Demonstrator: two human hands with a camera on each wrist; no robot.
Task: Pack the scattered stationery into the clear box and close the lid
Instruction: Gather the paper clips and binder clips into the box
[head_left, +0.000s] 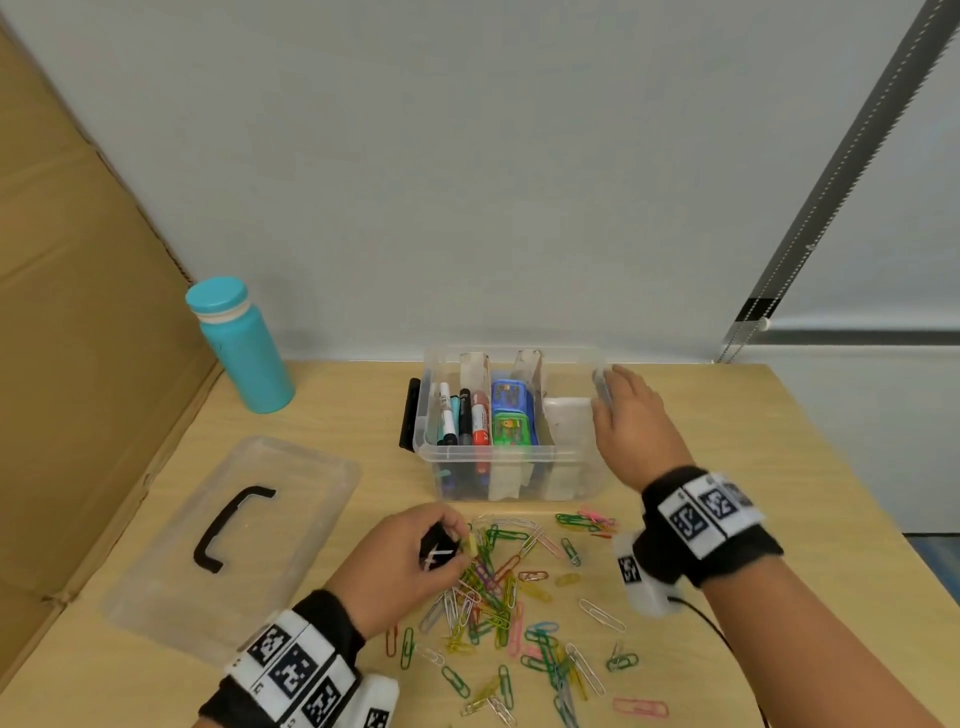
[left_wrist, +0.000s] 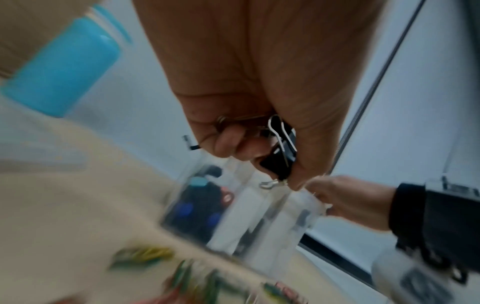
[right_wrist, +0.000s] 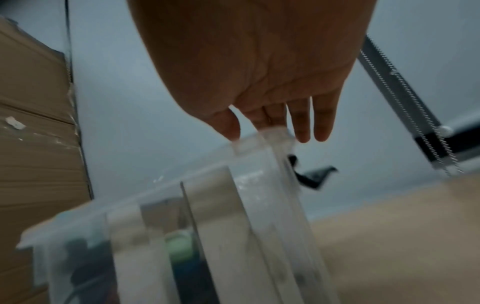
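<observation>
On the wooden table (head_left: 727, 415), the clear box (head_left: 511, 457) stands open near the far edge, with cardboard dividers splitting it into compartments. Markers (head_left: 465, 415) stand in the left compartment, and a blue and a green item (head_left: 511, 413) occupy the middle compartment; the contents of the right compartment cannot be determined. The right hand (head_left: 631, 423) rests on the right end of the box, fingers extended and close together; in the right wrist view the fingertips (right_wrist: 302, 131) touch the top of the rim (right_wrist: 275, 133), and nothing is gripped. The left hand (head_left: 400, 561) is positioned nearer the person, above the left edge of the paper clip pile, with fingers curled round a black binder clip (head_left: 440, 552). The left wrist view shows the binder clip (left_wrist: 281, 156) enclosed between curled fingers (left_wrist: 228, 142) and thumb, with its wire handles protruding. Coloured paper clips (head_left: 498, 587) lie scattered loose on the table in front of the box, extending toward the near edge. The lid (head_left: 234, 540), with a black handle, lies flat on the table to the left of the box, apart from it. A teal bottle (head_left: 241, 348) stands upright at the far left, beside a cardboard panel (head_left: 78, 338). Both wrists carry black bands with printed markers.
</observation>
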